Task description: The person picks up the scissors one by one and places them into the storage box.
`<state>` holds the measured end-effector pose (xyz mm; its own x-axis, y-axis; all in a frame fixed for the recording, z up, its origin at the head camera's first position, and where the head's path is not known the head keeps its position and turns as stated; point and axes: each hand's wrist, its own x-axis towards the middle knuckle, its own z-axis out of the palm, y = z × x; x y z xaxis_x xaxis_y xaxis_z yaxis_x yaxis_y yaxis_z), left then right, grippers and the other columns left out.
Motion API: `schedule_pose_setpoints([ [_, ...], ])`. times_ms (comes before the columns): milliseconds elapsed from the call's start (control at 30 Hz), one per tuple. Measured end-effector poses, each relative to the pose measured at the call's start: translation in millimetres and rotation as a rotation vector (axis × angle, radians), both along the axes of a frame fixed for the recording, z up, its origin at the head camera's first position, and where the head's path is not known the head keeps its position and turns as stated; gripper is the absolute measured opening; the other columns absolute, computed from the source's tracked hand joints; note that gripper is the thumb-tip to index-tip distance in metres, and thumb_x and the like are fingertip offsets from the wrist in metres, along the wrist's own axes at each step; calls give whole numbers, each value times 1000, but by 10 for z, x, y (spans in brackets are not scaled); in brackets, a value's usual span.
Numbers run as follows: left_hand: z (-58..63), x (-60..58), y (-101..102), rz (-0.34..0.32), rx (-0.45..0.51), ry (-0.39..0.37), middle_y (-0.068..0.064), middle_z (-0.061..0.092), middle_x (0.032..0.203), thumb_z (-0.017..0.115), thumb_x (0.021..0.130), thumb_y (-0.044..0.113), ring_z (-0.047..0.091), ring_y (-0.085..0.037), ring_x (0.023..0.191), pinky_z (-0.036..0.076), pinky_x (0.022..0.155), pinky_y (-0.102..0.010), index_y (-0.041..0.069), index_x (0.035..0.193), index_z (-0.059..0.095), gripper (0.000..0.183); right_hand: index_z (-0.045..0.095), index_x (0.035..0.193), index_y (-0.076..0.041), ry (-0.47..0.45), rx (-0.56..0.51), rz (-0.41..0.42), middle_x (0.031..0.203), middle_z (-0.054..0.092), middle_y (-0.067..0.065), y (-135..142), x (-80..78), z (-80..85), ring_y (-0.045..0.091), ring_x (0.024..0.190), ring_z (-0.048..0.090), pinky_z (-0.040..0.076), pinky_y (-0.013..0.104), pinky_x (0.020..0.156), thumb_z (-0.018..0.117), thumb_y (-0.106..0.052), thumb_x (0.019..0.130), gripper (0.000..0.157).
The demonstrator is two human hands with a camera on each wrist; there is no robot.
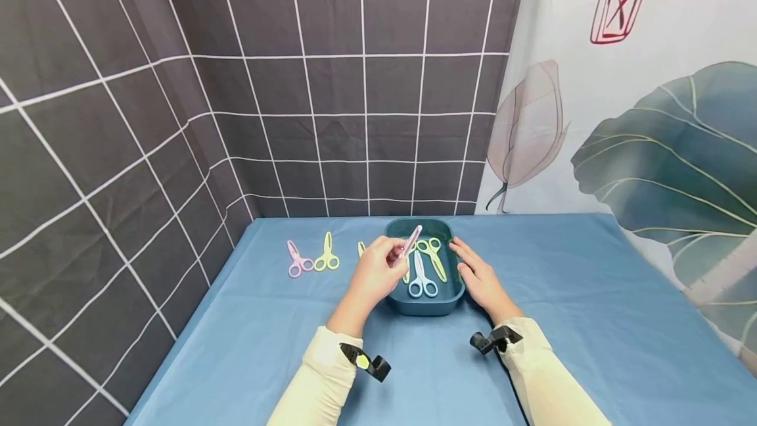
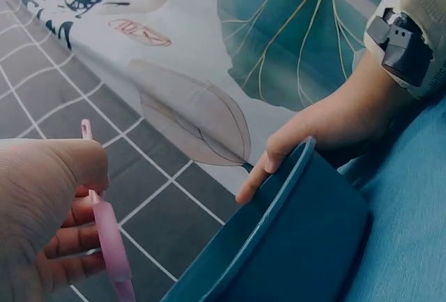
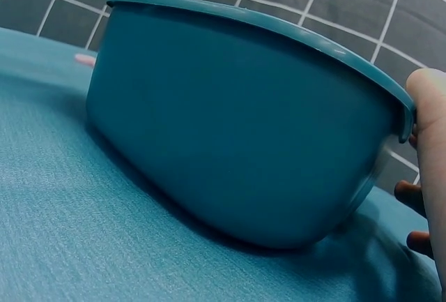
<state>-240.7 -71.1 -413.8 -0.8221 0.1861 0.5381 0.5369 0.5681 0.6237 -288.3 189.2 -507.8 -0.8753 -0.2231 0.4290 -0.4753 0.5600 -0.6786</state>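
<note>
My left hand (image 1: 378,271) pinches a pair of pink scissors (image 1: 410,242) between thumb and fingers, raised over the left side of a dark teal plastic tub (image 1: 424,307). In the left wrist view the pink scissors (image 2: 111,239) point upward, partly hidden by the thumb. Lying in the tub are light blue scissors (image 1: 420,276) and yellow-green scissors (image 1: 433,258), with more yellow-green showing beside my left hand. My right hand (image 1: 481,281) rests its fairly straight fingers on the tub's right rim, thumb at the edge in the right wrist view.
On the blue tablecloth (image 1: 266,347) left of the tub lie pink scissors (image 1: 299,260) and yellow scissors (image 1: 327,254). Another yellow pair (image 1: 361,248) is mostly hidden behind my left hand. A dark grid-patterned curtain (image 1: 331,91) hangs behind and to the left.
</note>
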Motion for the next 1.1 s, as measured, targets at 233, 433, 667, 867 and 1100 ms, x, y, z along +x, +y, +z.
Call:
schedule_pose_setpoints([
  [233,-52,-76,2,15,52,83,-7,66,93,68,91,4,60,-20,80,51,70,-28,3,104,75,15,47,151,-11,-10,-9,0,162,35,9,20,-17,3,36,148,32,27,60,115,43,-11,106,46],
  [433,-60,-92,34,-44,105,158,-10,65,96,63,98,4,62,-21,79,53,70,-28,1,111,74,18,47,151,-10,-18,1,-4,163,34,8,21,-12,16,36,148,31,27,61,115,44,-11,105,46],
  [667,-71,-150,79,-40,131,85,-13,63,101,62,97,1,64,-23,85,56,76,-29,-2,111,71,16,47,152,-11,-22,-7,0,162,35,9,7,-11,-18,35,148,32,28,60,115,44,-10,105,47],
  [867,-39,-261,116,11,146,56,-10,64,95,68,93,1,68,-21,90,58,80,-27,1,104,72,12,48,151,-12,-21,-20,0,162,35,8,7,-14,-15,34,149,31,27,60,116,44,-10,105,47],
  [1100,-48,-349,133,46,89,37,-8,67,91,72,91,6,69,-19,84,58,77,-26,2,94,69,5,48,151,-11,-19,-6,-1,162,35,9,10,-18,-13,36,148,32,28,61,115,44,-10,105,47],
])
